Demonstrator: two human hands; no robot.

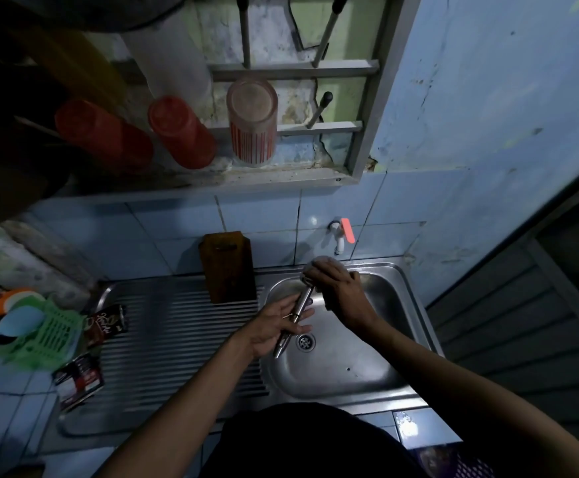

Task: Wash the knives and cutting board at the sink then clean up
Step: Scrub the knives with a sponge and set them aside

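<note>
Far to the left of our fingers a green basket (45, 334) with colourful things stands at the edge of the table (1, 381), and two dark packets (107, 326) lie on the ribbed drainboard (177, 339) beside it. Nearer, just left and behind our left hand, a brown wooden block (228, 265) stands upright against the tiles; we think it is the holder for the knives, but we cannot see inside it. Our left hand (274, 327) is over the sink (415, 305), palm up, with the fingers (300, 328) stretched and a little spread, and the metal handle of the knife (296, 317) lies across them, supported more than gripped. The blade end goes up to our right hand (336, 288), whose fingers are curled around a pale sponge (322, 262) pressed on the blade; the blade itself is hidden under this hand. The drain (306, 341) is just below the left fingers, and the tap (341, 232) with its orange lever is behind the right hand; we cannot tell whether water is running. We judge that the scrubbing of one knife is in hand. Next the sponge should travel along the blade, away from the edge, then rinsing under the tap. The cutting board is not visible.
</note>
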